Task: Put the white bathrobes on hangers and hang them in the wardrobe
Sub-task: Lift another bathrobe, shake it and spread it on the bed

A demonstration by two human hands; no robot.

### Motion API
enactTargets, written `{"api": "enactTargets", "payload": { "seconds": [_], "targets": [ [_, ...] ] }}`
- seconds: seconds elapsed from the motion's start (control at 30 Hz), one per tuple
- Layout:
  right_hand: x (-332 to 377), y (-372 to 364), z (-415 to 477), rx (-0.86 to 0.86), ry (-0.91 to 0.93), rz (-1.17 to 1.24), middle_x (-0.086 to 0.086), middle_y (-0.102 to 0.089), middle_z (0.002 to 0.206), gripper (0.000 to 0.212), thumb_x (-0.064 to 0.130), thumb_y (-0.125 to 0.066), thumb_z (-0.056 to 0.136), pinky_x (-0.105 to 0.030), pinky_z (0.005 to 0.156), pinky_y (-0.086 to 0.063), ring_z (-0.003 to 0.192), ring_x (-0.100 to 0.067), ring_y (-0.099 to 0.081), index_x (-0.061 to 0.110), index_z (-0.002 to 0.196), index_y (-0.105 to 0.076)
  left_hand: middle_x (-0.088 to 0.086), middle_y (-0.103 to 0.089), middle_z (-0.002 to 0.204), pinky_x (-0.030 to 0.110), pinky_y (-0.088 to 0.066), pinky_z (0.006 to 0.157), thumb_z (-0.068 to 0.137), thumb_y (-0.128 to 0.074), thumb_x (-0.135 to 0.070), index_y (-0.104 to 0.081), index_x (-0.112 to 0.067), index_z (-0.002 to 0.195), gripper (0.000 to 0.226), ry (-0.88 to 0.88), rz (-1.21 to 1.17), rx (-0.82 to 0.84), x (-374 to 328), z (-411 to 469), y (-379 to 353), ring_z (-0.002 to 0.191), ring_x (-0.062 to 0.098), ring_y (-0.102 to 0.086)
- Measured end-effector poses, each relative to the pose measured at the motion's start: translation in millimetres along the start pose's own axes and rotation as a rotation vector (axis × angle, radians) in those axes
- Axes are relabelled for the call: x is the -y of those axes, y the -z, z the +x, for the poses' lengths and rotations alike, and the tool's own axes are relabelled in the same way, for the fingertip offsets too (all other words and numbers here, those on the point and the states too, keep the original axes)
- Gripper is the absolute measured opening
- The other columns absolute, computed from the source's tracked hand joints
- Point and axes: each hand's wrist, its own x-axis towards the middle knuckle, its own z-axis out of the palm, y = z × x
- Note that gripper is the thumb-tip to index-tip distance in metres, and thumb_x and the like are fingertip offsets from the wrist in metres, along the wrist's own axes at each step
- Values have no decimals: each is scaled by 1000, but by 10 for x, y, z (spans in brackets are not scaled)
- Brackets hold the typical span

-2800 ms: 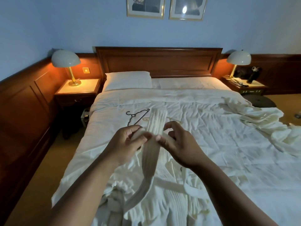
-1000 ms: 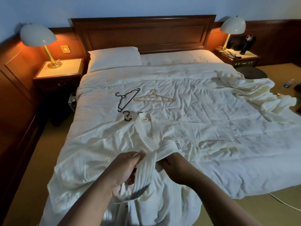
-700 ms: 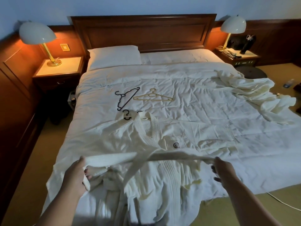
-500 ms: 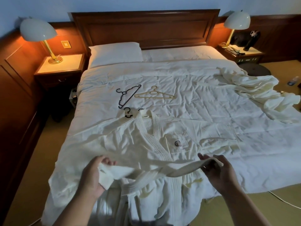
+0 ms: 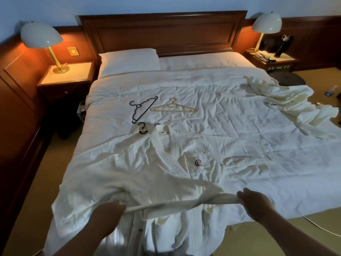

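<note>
While each hand grips one end of a cloth belt (image 5: pixel 184 201), a white bathrobe (image 5: pixel 147 172) lies spread flat on a bed (image 5: pixel 239 111) just beyond the knuckles. The left hand (image 5: pixel 108 214) is blurred, but its fingers curl around the belt's left end. The right hand (image 5: pixel 255 204) closes fingers and thumb around the right end. Between the two hands the belt runs as a nearly straight band across the robe's waist. Below the wrists, the robe's lower part spills over the near edge of the bed.

Ahead of the hands, the robe's ribbed collar crosses in a V. A small dark logo (image 5: pixel 198 162) sits on the chest pocket, forward and left of the right hand. At the far end of the collar, a black hook (image 5: pixel 142 128) pokes out at the neck.

Farther ahead again, two loose hangers lie on the duvet just beside each other: a black hanger (image 5: pixel 143 109), and a beige hanger (image 5: pixel 173 108) to its right. A second bathrobe (image 5: pixel 287 108) lies crumpled far ahead and to the right of the right hand, trailing off the bed's side.

Beyond everything are a pillow (image 5: pixel 129 60), a wooden headboard (image 5: pixel 166 32), and a lit lamp on each side, the left lamp (image 5: pixel 41 36) and the right lamp (image 5: pixel 266 23).
</note>
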Motion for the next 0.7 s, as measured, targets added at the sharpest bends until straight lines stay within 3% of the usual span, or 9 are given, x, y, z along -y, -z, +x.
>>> {"api": "enactTargets", "payload": {
  "seconds": [0.07,0.13,0.3,0.37,0.4,0.5,0.57,0.63,0.7],
  "targets": [
    [-6,51,-51,140,-88,38,5,-65,106,20,40,-52,97,-31,73,-55,95,-17,-68,27,110,-60,-2,-66,99,35,-55,68,87,-57,-31,-54,-28,103,17,110,-16,78,-6,-70,-8,89,17,-70],
    [158,121,-54,234,-161,233,5,-66,104,27,54,-50,95,-29,72,-49,96,-15,-65,29,101,-60,-5,-68,96,32,-54,70,85,-66,-47,-55,-27,99,27,114,-52,-1,-185,-71,-10,90,11,-68],
    [722,251,-62,623,-55,899,2,-65,67,37,53,-58,93,-26,56,-42,53,-11,-54,19,82,-70,-4,-64,111,35,-46,79,96,-27,-58,-52,-28,107,41,-37,-151,-1,-884,45,59,105,19,-62],
    [602,195,-42,575,-221,1107,-4,-62,64,42,48,-58,97,-25,50,-36,47,-15,-47,10,83,-70,-2,-66,108,35,-47,77,96,-32,-56,-53,-27,104,37,-5,-158,-15,-868,21,57,103,20,-64],
    [441,129,-38,460,-453,1185,-5,-61,63,42,45,-58,98,-25,52,-38,47,-17,-48,8,81,-68,-2,-67,107,34,-49,78,97,-35,-51,-56,-27,104,32,90,-162,-17,-743,-8,35,103,20,-65],
    [-14,-151,-130,179,-940,1065,-17,-70,88,49,43,-44,102,-36,73,-56,75,-30,-68,1,97,-68,-2,-69,108,32,-53,79,94,-41,-29,-60,-27,95,19,504,-134,47,-108,-210,-107,99,20,-68],
    [-37,-230,-146,158,-1009,1074,-19,-71,88,52,42,-43,101,-37,71,-55,76,-32,-70,-2,97,-69,-4,-68,103,31,-53,77,90,-44,-25,-56,-28,85,13,615,-163,54,60,-371,-171,94,18,-68],
    [131,-177,-96,200,-977,1214,-14,-68,66,50,42,-52,98,-30,53,-48,54,-26,-63,-4,88,-70,-5,-68,98,30,-52,73,92,-45,-24,-56,-28,84,14,593,-191,26,-54,-409,-185,90,18,-68],
    [299,-53,-102,323,-878,1318,-12,-64,62,47,39,-57,98,-19,45,-39,49,-22,-55,-4,84,-68,-4,-68,96,31,-54,72,94,-52,-23,-62,-25,89,11,553,-279,21,-285,-466,-195,85,16,-67]
  ]
}}
